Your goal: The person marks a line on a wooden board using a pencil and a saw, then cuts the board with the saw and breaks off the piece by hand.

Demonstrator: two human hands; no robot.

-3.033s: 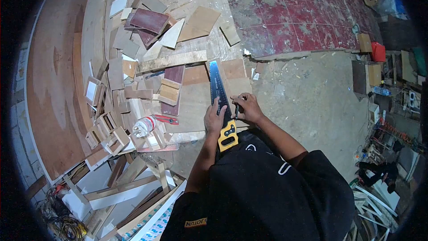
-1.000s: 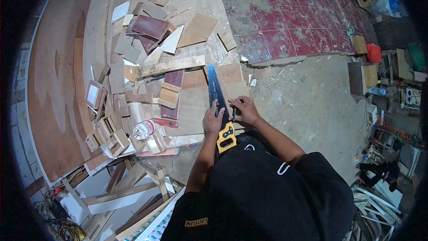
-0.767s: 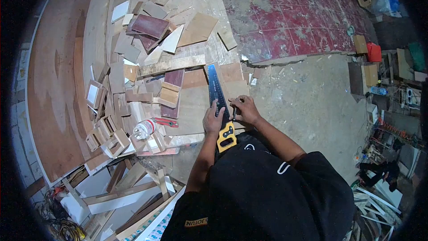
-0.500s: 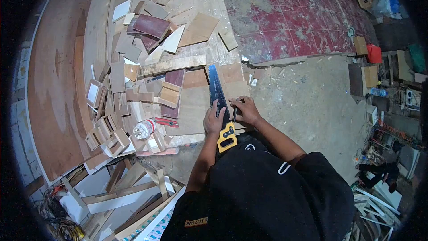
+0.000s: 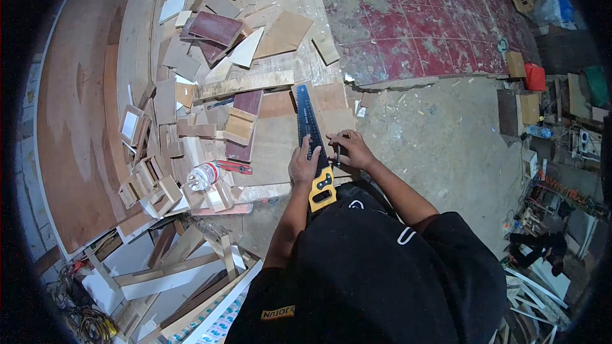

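Observation:
A handsaw with a dark blade (image 5: 307, 109) and a yellow handle (image 5: 322, 190) lies on a wooden board (image 5: 271, 146), its handle toward my body. My left hand (image 5: 305, 164) rests on the lower part of the blade, just above the handle, with its fingers pressing down. Right of the blade, my right hand (image 5: 352, 150) is closed round a thin dark pen-like tool (image 5: 338, 153), held upright close to the saw's edge. The tool's exact type is hard to make out.
Wood offcuts (image 5: 217, 28) lie scattered on the worktop. Left of the board are a white bottle (image 5: 203, 176) and a red cutter (image 5: 234, 166). Scrap wood (image 5: 166, 274) is piled below left. Another person (image 5: 542, 248) crouches at the far right.
The view has shifted slightly, and the saw and both hands appear a little higher and to the left. My right hand still holds the thin tool beside the blade.

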